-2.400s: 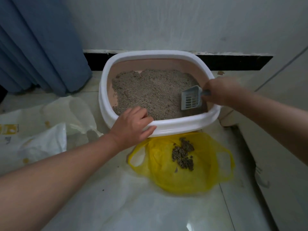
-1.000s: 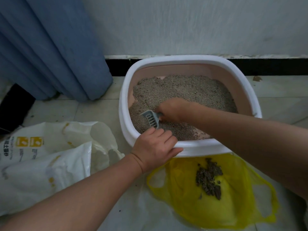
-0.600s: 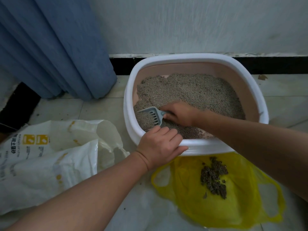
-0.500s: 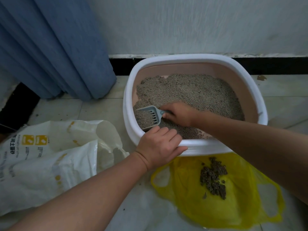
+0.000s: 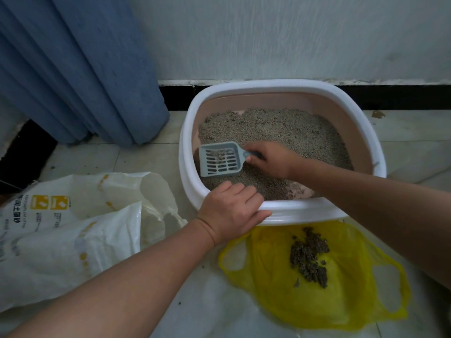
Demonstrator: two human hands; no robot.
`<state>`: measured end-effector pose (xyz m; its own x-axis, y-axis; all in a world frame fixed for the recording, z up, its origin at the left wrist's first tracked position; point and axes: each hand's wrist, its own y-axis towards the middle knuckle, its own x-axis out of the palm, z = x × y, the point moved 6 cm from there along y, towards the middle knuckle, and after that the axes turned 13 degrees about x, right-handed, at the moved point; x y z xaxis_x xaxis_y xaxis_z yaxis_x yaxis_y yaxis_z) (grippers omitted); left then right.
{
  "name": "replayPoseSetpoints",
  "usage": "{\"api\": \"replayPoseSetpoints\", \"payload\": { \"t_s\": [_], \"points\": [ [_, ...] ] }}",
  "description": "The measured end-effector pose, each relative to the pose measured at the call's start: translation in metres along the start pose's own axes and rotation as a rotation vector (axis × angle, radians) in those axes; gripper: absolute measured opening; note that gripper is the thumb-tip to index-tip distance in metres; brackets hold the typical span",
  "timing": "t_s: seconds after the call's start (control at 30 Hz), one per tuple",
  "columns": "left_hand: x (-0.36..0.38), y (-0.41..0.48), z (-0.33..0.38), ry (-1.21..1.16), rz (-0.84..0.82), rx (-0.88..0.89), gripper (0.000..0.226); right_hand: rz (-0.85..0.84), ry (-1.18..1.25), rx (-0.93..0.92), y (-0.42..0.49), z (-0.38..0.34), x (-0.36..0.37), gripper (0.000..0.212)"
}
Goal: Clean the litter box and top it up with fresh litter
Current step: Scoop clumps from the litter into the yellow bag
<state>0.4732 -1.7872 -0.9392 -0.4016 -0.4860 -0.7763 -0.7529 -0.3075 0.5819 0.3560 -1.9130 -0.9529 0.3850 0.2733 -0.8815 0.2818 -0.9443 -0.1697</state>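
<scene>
The litter box [image 5: 305, 211] is standing on the tiled floor [image 5: 97, 159], its far edge just beside the wall [image 5: 292, 32]. Grey litter [image 5: 280, 128] is covering its bottom. The right hand [image 5: 271, 159] is reaching inside the box, its grip clenched around the handle of a grey slotted scoop [image 5: 219, 159], which is lying flat over the litter near the left wall. The left hand [image 5: 231, 208] is grasping the near rim at the front left corner. A yellow bag [image 5: 268, 284] with dark clumps [image 5: 308, 257] is lying open just beside the front edge. A white sack [image 5: 61, 240] is lying further left, with a strip of bare floor between, and a blue curtain [image 5: 85, 69] is hanging behind.
</scene>
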Motion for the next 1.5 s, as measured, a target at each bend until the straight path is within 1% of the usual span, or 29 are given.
{"api": "replayPoseSetpoints", "payload": {
  "t_s": [0.07,0.2,0.27,0.33,0.4,0.47,0.53,0.7,0.83,0.97,1.03,1.13,1.27,1.43,1.5],
  "points": [
    [0.0,0.0,0.0,0.002,-0.003,0.001,0.039,0.028,0.007,0.033,-0.004,0.005,-0.006,0.023],
    [-0.001,0.0,0.0,0.0,-0.004,0.004,0.038,0.096,-0.061,0.126,-0.009,0.021,-0.021,0.018],
    [-0.001,0.0,0.0,0.005,-0.006,0.001,0.038,0.099,-0.152,0.169,-0.009,0.029,-0.029,0.015],
    [0.0,0.0,0.0,0.003,-0.005,-0.002,0.038,0.062,-0.265,0.187,-0.011,0.03,-0.033,0.016],
    [0.0,0.0,0.0,0.001,-0.006,0.001,0.038,0.069,-0.312,0.194,-0.013,0.022,-0.034,0.021],
    [0.0,0.0,0.0,-0.002,-0.006,0.002,0.038,0.083,-0.296,0.191,-0.011,0.005,-0.031,0.027],
    [0.0,-0.001,0.0,-0.012,-0.002,0.001,0.038,0.056,-0.319,0.17,-0.002,-0.017,-0.022,0.029],
    [0.0,-0.001,-0.001,-0.057,0.025,-0.018,0.037,-0.008,-0.536,0.197,0.019,-0.051,-0.014,0.021],
    [0.0,-0.001,-0.001,-0.059,0.035,-0.019,0.037,-0.053,-0.614,0.207,0.028,-0.066,-0.02,0.016],
    [0.002,-0.002,0.0,-0.057,0.022,-0.022,0.037,-0.048,-0.754,0.181,0.031,-0.084,-0.018,0.01],
    [0.002,-0.002,-0.001,-0.059,0.018,-0.026,0.036,-0.04,-0.779,0.153,0.033,-0.093,-0.013,0.008],
    [0.001,-0.002,-0.001,-0.064,0.024,-0.019,0.035,-0.018,-0.712,0.118,0.039,-0.092,-0.011,0.005],
    [0.002,-0.001,0.0,-0.065,0.011,-0.017,0.037,-0.093,-0.424,0.111,0.038,-0.06,-0.005,0.025],
    [0.001,-0.001,-0.001,-0.036,0.007,-0.007,0.039,-0.119,-0.205,0.097,0.03,-0.031,0.008,0.024],
    [0.001,-0.001,0.0,-0.031,0.008,-0.001,0.039,-0.115,-0.097,0.111,0.029,-0.025,0.008,0.027]
  ]
}}
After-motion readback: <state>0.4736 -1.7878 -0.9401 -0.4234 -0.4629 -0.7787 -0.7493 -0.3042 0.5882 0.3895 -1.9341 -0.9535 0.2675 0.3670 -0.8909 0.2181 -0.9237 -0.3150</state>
